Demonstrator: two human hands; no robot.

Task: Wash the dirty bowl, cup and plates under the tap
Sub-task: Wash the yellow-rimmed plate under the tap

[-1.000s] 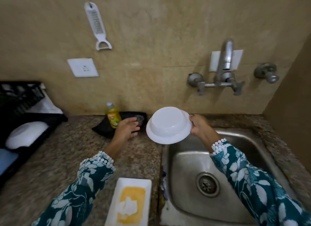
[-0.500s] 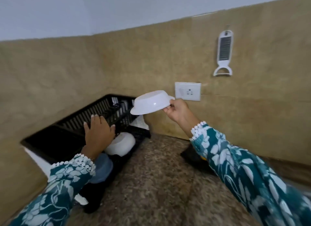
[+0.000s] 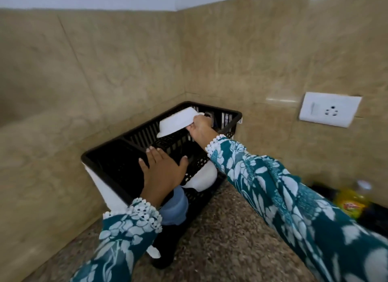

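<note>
Holding upside-down white plastic bowl (image 3: 178, 122) by its rim with right hand (image 3: 200, 127), fingers closed on the rim, bowl tilted and sitting over the upper tier of the black slatted plastic dish rack (image 3: 117, 166) in the wall corner. Hovering left hand (image 3: 162, 172) palm-down over rack's front edge, fingers spread open, gripping nothing; contact with rack unclear. Showing another white dish (image 3: 202, 179) and a pale blue item (image 3: 174, 206) in the lower tier. Resting rack on speckled brown stone bench (image 3: 220, 239). Standing blurred yellow bottle (image 3: 352, 202) at right, white wall socket (image 3: 329, 109) above.
</note>
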